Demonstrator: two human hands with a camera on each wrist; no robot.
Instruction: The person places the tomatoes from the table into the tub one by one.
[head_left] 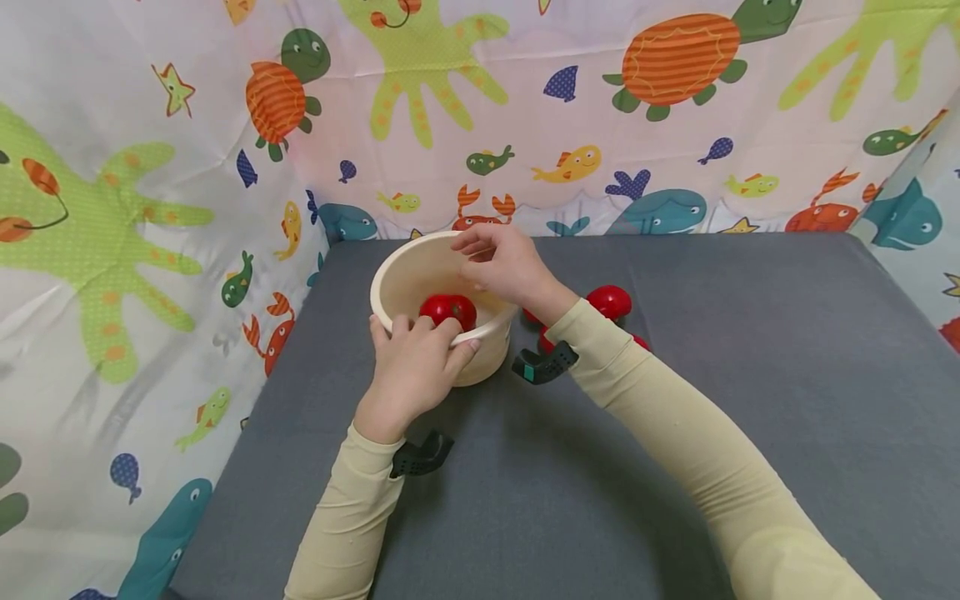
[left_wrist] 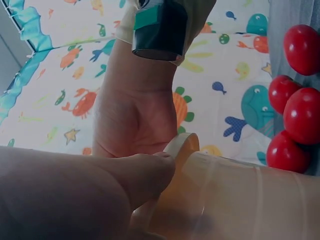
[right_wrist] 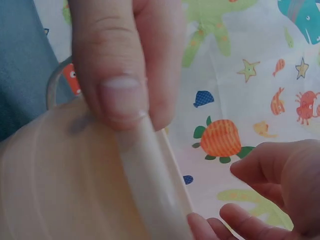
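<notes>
Both hands [head_left: 450, 321] on cream bowl [head_left: 405, 279]

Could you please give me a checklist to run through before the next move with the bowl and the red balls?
1. Left hand grips the near rim of the bowl: ok.
2. Bowl stands upright on the grey table: ok.
3. One red ball lies inside the bowl: ok.
4. Right hand holds no ball: cannot tell; its fingers are curled above the bowl.
5. Other red balls lie on the table beside the bowl: ok, though the right forearm partly hides them.
</notes>
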